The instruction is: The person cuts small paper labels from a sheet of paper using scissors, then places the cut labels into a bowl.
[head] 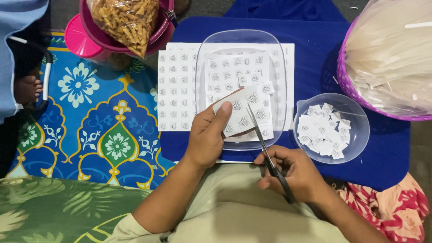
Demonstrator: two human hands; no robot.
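My left hand (pixel 208 135) pinches a white strip of printed labels (pixel 245 113) by its lower left end, thumb on top. My right hand (pixel 292 173) grips black-handled scissors (pixel 265 150), whose blades point up and sit on the strip's right part. Both hands hover over the near end of a clear oblong plastic tray (pixel 281 67) that holds more label strips. A sheet of uncut labels (pixel 176 92) lies under the tray, on a dark blue cloth (pixel 310 49).
A clear round bowl (pixel 360 123) with several cut labels stands at the right. A purple basket of clear plastic bags (pixel 391 63) is at the far right. A pink tub with a bag of fried snacks (pixel 128 20) sits at the top left, on a patterned blue mat (pixel 90 121).
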